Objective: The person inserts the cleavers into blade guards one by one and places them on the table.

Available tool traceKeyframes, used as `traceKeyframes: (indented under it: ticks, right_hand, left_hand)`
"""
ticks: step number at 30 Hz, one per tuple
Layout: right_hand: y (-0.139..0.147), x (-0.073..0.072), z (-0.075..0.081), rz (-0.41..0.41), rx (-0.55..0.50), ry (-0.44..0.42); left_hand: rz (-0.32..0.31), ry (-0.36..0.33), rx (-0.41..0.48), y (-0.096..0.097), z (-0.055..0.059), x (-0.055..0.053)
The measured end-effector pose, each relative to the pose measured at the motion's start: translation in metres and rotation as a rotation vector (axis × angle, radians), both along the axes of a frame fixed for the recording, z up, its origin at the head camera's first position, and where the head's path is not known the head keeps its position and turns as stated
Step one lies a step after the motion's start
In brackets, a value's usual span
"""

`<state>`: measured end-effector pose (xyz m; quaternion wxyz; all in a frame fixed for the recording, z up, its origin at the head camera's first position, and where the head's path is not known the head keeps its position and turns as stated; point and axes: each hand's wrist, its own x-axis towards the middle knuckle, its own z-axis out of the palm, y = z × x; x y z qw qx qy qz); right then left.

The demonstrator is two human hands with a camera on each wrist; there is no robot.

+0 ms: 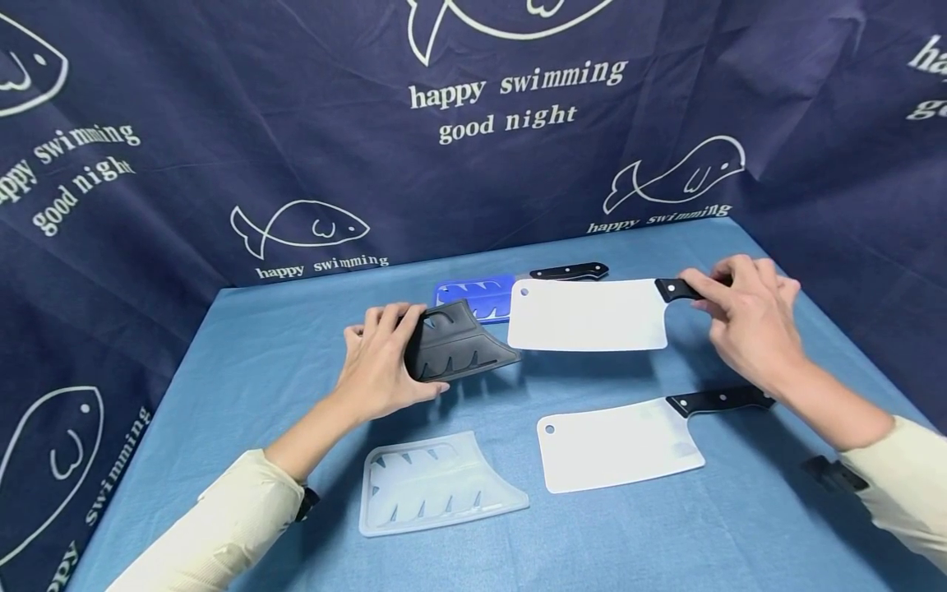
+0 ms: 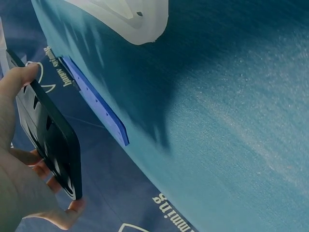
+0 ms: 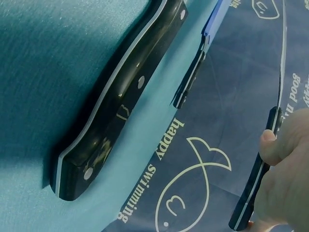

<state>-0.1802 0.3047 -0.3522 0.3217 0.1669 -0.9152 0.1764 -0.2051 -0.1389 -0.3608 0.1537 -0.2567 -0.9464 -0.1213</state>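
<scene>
Desk (image 1: 259,353): bears a second cleaver (image 1: 617,448) and clear sheath (image 1: 444,485), laid flat, likely for steadiness.
Raised cleaver (image 1: 588,315): my right hand (image 1: 755,316) grips its handle (image 1: 672,289), presumably keeping fingers off the blade.
Black sheath (image 1: 459,341): aloft, left of it; my left hand (image 1: 379,362) clasps one end, slanted end free.

Held cleaver (image 1: 589,316): white blade; black handle with silvery rivets;
Lower cleaver (image 1: 621,446): likewise white-bladed; black handle, silvery rivets and edge line;
Far knife (image 1: 570,272): black handle dotted with silvery rivets;
Held sheath (image 1: 460,340): charcoal black;
Lower sheath (image 1: 444,487): milky, translucent, bluish;
Far sheath (image 1: 473,289): strong blue;
Desk (image 1: 281,345): plain mid-blue cloth;
Backdrop (image 1: 311,148): navy, printed with white outlined fish and white lettering;
Sleeves (image 1: 229,518): cream
</scene>
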Motion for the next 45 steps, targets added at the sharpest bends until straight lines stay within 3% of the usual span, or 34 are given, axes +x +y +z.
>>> traceKeyframes:
  ticks: [19,30,35,45]
  right_hand:
    - [0.000,0.004,0.007,0.053,0.058,0.117]
    - [-0.005,0.006,0.006,0.051,0.071,0.091]
    - [-0.015,0.006,0.003,0.070,0.094,0.053]
    - [-0.037,0.005,0.000,0.093,0.138,0.057]
  left_hand:
    - [-0.012,0.033,-0.029,-0.001,0.001,0.001]
    - [-0.025,0.024,0.002,0.003,0.001,0.004]
    - [-0.050,0.020,-0.003,0.011,0.002,0.005]
    - [-0.085,0.058,-0.020,0.027,0.004,0.008]
